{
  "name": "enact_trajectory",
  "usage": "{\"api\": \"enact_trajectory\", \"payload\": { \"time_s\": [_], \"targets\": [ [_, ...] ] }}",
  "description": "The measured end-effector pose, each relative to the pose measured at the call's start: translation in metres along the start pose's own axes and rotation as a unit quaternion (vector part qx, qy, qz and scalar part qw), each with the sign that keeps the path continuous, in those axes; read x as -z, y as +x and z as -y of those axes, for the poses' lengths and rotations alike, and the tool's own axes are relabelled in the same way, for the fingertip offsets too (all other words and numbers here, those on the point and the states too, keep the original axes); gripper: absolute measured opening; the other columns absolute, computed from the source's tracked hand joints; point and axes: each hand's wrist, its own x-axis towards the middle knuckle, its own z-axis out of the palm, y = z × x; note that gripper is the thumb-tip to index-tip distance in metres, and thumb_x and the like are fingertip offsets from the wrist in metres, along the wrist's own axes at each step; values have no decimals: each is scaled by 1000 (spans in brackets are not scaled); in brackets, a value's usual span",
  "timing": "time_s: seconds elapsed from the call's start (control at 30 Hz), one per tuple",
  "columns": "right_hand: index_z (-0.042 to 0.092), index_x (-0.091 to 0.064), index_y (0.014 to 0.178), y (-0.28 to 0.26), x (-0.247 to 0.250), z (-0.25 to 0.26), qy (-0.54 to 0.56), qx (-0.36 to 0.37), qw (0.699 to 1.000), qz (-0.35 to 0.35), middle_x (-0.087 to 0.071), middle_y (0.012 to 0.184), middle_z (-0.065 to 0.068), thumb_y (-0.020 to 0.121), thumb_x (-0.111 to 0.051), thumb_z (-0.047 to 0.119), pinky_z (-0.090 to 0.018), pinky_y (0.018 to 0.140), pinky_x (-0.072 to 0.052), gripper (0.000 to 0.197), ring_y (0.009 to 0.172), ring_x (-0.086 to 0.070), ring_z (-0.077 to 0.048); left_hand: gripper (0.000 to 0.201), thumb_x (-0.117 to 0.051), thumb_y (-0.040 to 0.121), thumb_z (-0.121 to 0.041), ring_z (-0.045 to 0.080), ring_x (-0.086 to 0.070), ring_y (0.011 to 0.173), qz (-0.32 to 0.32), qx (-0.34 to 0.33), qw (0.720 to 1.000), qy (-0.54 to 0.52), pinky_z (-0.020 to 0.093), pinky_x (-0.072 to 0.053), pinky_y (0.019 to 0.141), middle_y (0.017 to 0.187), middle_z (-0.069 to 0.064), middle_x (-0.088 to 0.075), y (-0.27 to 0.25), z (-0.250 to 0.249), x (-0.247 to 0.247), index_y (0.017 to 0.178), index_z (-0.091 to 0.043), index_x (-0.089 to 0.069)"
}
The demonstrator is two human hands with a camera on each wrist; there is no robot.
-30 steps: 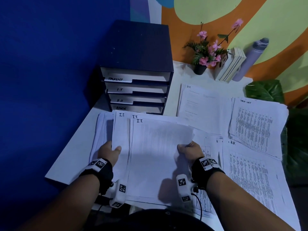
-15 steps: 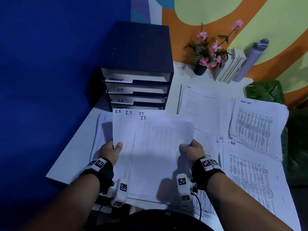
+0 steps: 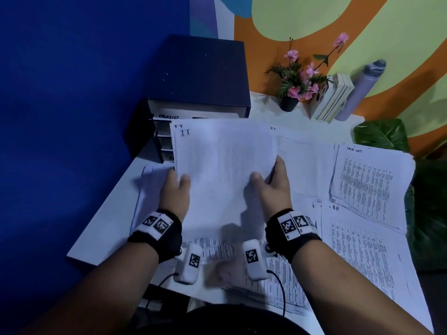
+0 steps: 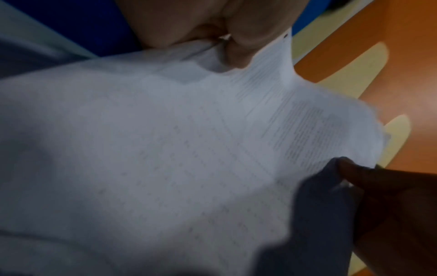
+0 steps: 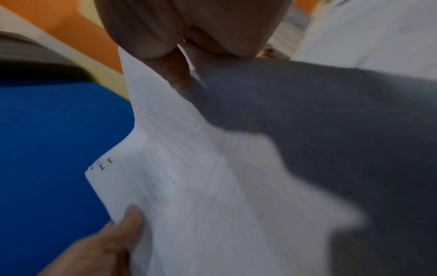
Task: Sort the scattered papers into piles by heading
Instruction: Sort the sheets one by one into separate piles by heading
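White sheets headed "I.T." form a stack (image 3: pixel 225 170) held up over the worktop (image 3: pixel 113 213), tilted so the headings face the viewer. The left hand (image 3: pixel 175 192) grips the stack's left edge, thumb on top and fingers hidden beneath. The right hand (image 3: pixel 273 187) grips the right edge the same way, thumb pressed on the top sheet. Both wrists wear black straps carrying small white camera units.

From the left wrist view, the left hand (image 4: pixel 212 28) pinches the stack (image 4: pixel 165 149) at its near edge; print on it is blurred. From the right wrist view, the right hand (image 5: pixel 189 31) pinches the stack (image 5: pixel 189 186), and the "I.T." heading shows at one corner.

More sheets lie on the worktop under and around the stack. An I.T. pile (image 3: pixel 304 165) lies just right of the stack. Farther right lies a Task List pile (image 3: pixel 370 184), and nearer the person an H.R. pile (image 3: pixel 358 247). A loose sheet (image 3: pixel 150 189) lies by the left hand.

Behind the stack stands a dark organiser (image 3: pixel 200 76) with labelled trays, partly hidden. At the worktop's far edge are a flowerpot (image 3: pixel 290 93), leaning books (image 3: pixel 331 97) and a grey bottle (image 3: pixel 360 88).
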Motion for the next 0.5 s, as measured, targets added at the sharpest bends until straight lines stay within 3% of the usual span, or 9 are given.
{"api": "enact_trajectory", "payload": {
  "time_s": [0.07, 0.17, 0.23, 0.27, 0.33, 0.4, 0.5],
  "targets": [
    [17, -43, 127, -4, -9, 22, 35, 66, 997, -6, -60, 115, 6, 89, -54, -8, -18, 98, -45, 46, 106, -57, -2, 14, -55, 95, -24, 18, -64, 101, -33, -37, 996, -81, 35, -52, 87, 108, 0, -67, 1, -21, 6, 108, -21, -54],
    [36, -40, 121, -16, -11, 26, 19, 102, 995, 14, -60, 108, 7, 89, -57, -4, -21, 85, -50, 55, 91, -58, -3, 23, -64, 91, -13, 3, -65, 94, -51, -41, 985, -160, 20, -53, 82, 104, -10, -67, -5, -27, 11, 110, -24, -57],
    [43, -37, 116, -23, -11, 10, -44, 58, 996, 49, -57, 105, 13, 89, -55, -1, -24, 79, -52, 55, 87, -57, 1, 24, -66, 89, -11, 6, -65, 94, -45, 3, 987, -154, 20, -52, 81, 102, -9, -67, -11, -15, 12, 110, -20, -60],
    [41, -36, 116, -26, -10, 0, -79, 28, 994, 66, -56, 103, 12, 89, -52, -2, -31, 77, -53, 54, 88, -57, -1, 25, -66, 89, -13, 9, -64, 96, -34, 31, 990, -134, 20, -50, 81, 102, -9, -66, -14, -7, 11, 113, -18, -61],
    [27, -35, 126, -29, -9, -18, -137, -17, 986, 93, -58, 102, 3, 87, -47, -5, -45, 82, -55, 51, 91, -59, -16, 29, -63, 91, -18, 20, -62, 106, -7, 78, 994, -79, 24, -44, 86, 107, -4, -65, -18, 13, 9, 119, -11, -61],
    [15, -37, 130, -29, -5, -30, -173, -44, 977, 114, -61, 106, -4, 89, -47, -3, -39, 83, -53, 45, 94, -59, -22, 29, -58, 95, -22, 29, -59, 113, 6, 104, 994, -20, 30, -41, 91, 112, 6, -64, -16, 22, 7, 119, -6, -59],
    [21, -47, 106, -23, 7, -43, -183, -105, 967, 142, -66, 92, -6, 93, -50, 10, -32, 67, -49, 17, 79, -61, -25, 25, -54, 97, -26, 31, -59, 110, -9, 121, 992, -17, 46, -47, 96, 108, 5, -61, -6, 19, 3, 117, -12, -58]
  ]
}}
